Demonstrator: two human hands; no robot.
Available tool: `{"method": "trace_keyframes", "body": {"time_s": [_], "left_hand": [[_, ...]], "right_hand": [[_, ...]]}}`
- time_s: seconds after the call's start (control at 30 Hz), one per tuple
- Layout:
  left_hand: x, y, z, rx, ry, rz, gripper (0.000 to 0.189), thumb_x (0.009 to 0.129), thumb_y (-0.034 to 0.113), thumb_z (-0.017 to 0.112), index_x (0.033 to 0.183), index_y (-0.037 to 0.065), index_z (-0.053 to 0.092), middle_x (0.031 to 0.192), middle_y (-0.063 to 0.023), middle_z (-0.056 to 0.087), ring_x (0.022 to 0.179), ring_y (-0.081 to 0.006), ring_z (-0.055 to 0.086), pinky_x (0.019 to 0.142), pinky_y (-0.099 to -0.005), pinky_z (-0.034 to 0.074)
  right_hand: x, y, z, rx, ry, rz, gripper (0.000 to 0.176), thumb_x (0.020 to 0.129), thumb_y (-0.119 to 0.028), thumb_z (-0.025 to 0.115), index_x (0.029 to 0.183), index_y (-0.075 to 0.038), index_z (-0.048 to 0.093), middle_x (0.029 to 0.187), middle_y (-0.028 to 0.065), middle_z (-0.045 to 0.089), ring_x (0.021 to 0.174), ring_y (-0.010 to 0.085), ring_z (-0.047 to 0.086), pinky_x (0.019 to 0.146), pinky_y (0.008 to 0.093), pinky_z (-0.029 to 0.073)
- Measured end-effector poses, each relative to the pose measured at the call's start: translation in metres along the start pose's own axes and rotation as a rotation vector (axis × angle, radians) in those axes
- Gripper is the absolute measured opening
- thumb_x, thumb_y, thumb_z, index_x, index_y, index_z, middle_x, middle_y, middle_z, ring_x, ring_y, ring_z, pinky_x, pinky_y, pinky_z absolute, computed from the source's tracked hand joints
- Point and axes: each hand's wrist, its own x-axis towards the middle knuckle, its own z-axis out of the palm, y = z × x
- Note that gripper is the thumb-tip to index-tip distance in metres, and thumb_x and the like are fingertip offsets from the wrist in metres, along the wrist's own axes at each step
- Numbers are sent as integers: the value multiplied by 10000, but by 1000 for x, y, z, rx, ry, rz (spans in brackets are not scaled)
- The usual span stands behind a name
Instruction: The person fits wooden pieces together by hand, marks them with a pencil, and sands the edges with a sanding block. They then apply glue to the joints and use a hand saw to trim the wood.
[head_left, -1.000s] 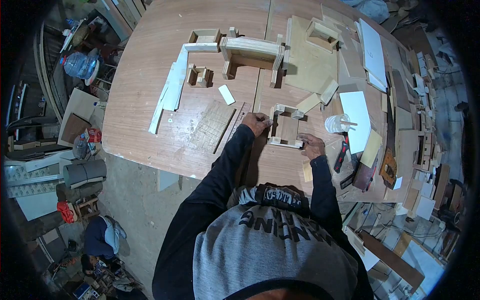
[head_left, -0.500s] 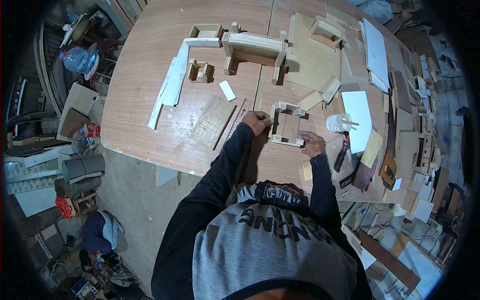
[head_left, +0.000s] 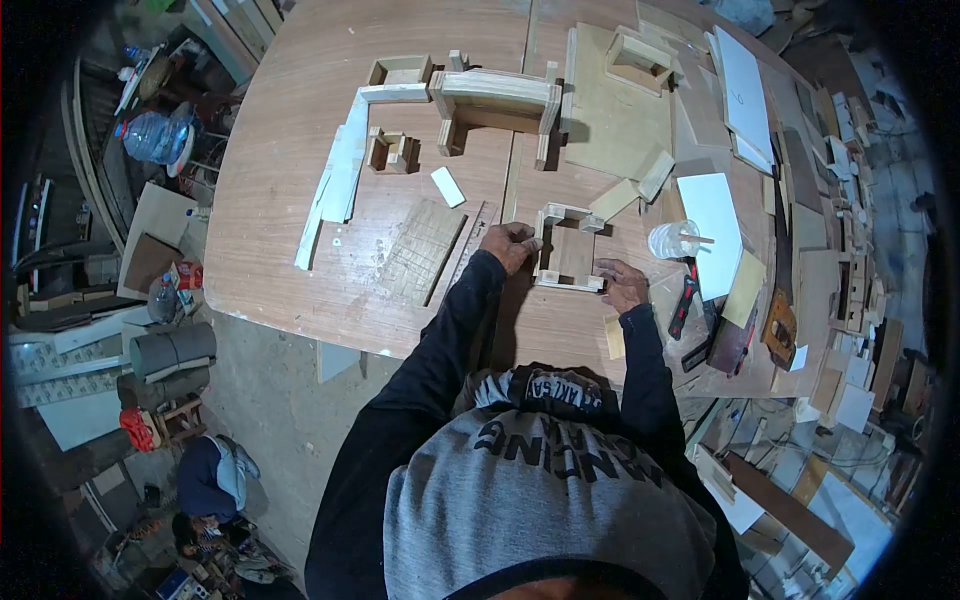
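A small wooden frame (head_left: 573, 250) with raised corner blocks lies on the table between my two hands. My left hand (head_left: 511, 246) has its bent fingers pressed on the frame's left side. At the lower right corner of the frame, my right hand (head_left: 623, 284) grips the edge with thumb and fingers. A steel ruler (head_left: 470, 250) and a thin wooden board with pencilled lines (head_left: 423, 250) lie left of my left hand. Beyond the frame are two loose wood pieces (head_left: 614, 200).
A larger wooden piece (head_left: 498, 97) stands farther back, beside small boxes (head_left: 390, 150). On the right are a plastic cup with a stick (head_left: 672, 240), a red and black cutter (head_left: 683, 305), white sheets (head_left: 712, 230) and a handsaw (head_left: 779, 330). Another person (head_left: 212, 480) is at lower left.
The view has shifted slightly, so the table's objects appear a little farther left. Both hands stay at the frame with nearly the same hold.
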Motion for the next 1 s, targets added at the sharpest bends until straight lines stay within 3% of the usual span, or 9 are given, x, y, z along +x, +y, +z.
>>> {"method": "trace_keyframes", "body": {"time_s": [0.07,0.13,0.2,0.3,0.33,0.47,0.67,0.9,1.0], "left_hand": [[-3,2,-4,72,17,99,272,726,220,713,872,2,639,714,-80,630,673,-150,573,655,-278,452],[-10,17,-11,14,-9,95,257,746,202,693,885,-6,634,731,-76,637,708,-143,576,678,-273,454],[-15,36,-21,28,-83,51,236,772,188,661,894,-14,638,755,-77,648,744,-135,578,708,-275,453],[-24,60,-32,-92,-118,31,251,794,192,632,936,-15,645,802,-88,660,773,-136,582,746,-275,448],[-25,69,-35,-107,-167,-94,275,803,204,623,974,-11,641,836,-96,663,785,-140,584,763,-271,444],[-28,85,-33,-111,-127,-177,316,809,238,627,1011,-6,633,866,-90,661,813,-138,586,768,-267,450],[-15,30,-26,-294,-130,-233,328,799,218,665,1027,-15,628,889,-70,655,823,-119,580,777,-261,456],[-9,21,-29,-357,-150,-258,332,782,194,690,1028,-18,624,928,-75,646,846,-135,586,793,-262,459],[-11,27,-29,-336,-180,-259,353,790,146,668,1086,-25,580,905,-79,645,796,-136,608,720,-242,494]], "right_hand": [[32,50,-3,46,-5,-66,282,786,-42,569,1052,-125,618,941,49,638,834,138,609,583,283,533],[28,46,-3,96,-3,-132,279,788,-53,565,1051,-125,624,911,57,644,795,139,617,565,275,536],[-16,-33,2,-235,18,-96,252,787,-92,562,1024,-109,646,839,87,646,709,143,622,557,270,539],[-16,-27,2,-349,60,-171,233,781,-121,560,988,-85,659,794,113,638,649,145,618,541,264,539],[-16,-24,3,-241,61,-160,228,792,-126,563,992,-76,660,804,95,646,669,138,619,541,261,544],[-23,-26,8,11,77,17,254,821,-138,544,1048,-76,642,867,57,645,722,131,617,567,262,556],[-29,-24,9,126,84,-59,266,805,-160,558,1036,-62,645,839,71,644,672,130,612,539,249,542],[-19,-9,10,17,113,-151,310,789,-265,578,995,-48,657,697,56,626,511,133,563,477,279,467],[-17,-16,5,-41,33,-134,333,803,-346,560,899,-46,669,713,63,635,503,151,555,490,286,461]]}}
